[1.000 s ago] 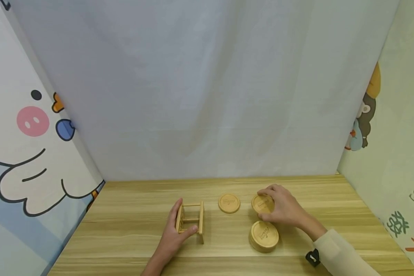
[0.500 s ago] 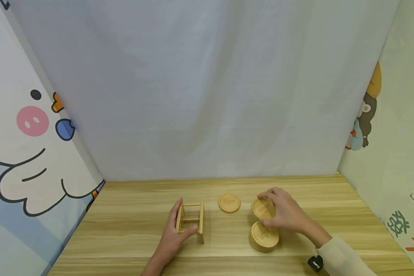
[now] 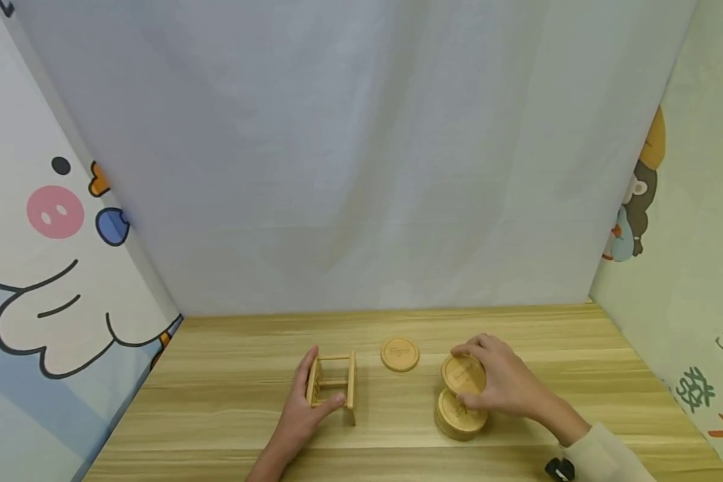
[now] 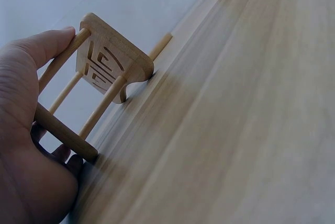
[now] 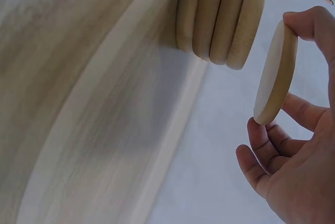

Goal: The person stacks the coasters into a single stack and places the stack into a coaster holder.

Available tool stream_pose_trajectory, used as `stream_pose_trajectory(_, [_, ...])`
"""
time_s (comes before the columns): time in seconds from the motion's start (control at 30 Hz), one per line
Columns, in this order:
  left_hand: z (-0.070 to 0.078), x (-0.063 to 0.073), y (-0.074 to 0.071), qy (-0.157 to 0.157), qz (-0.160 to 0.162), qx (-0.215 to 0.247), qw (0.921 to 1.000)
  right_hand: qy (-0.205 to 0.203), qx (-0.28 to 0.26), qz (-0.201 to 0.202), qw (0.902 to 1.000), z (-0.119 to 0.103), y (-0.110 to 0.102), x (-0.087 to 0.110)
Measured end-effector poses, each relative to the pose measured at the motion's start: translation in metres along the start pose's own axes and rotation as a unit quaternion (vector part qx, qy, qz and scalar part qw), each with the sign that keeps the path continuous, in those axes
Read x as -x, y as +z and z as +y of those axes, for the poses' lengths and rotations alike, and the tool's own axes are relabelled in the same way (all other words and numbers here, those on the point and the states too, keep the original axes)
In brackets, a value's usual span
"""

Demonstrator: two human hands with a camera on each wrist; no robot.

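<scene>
My left hand (image 3: 298,418) grips a small wooden coaster holder (image 3: 351,391) standing on the table. Its carved end panel (image 4: 112,51) and thin rods show in the left wrist view. Between thumb and fingertips, my right hand (image 3: 509,383) pinches a round wooden coaster (image 3: 462,373) by its edge. In the right wrist view this coaster, pale on one face, is raised off the table and apart from the stack of several coasters (image 5: 222,17). From the head view it overlaps the far part of that stack. Another coaster (image 3: 399,355) lies flat between the holder and the right hand.
The wood-grain table (image 3: 229,375) ends at a pale grey curtain (image 3: 361,201) behind. Cartoon-printed panels stand on the left (image 3: 54,281) and right (image 3: 687,281). A small black object (image 3: 560,468) is at the right sleeve.
The right hand has brought its coaster nearer to me, from behind the stack to over its far edge. The left hand and the holder have stayed in place.
</scene>
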State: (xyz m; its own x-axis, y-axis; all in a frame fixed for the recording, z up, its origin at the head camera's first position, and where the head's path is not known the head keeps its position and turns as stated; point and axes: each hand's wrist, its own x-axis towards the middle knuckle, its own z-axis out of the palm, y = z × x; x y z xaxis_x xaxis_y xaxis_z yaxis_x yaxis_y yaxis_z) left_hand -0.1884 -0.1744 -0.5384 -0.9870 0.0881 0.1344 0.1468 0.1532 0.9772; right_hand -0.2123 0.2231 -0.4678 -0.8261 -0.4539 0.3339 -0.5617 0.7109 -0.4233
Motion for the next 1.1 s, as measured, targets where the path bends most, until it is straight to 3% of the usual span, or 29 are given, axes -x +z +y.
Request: stream_pose_trajectory(1.1, [-0.002, -0.001, 0.0, 0.007, 0.004, 0.002, 1.0, -0.043, -0.005, -0.012, 0.999, -0.01, 0.01, 0.02])
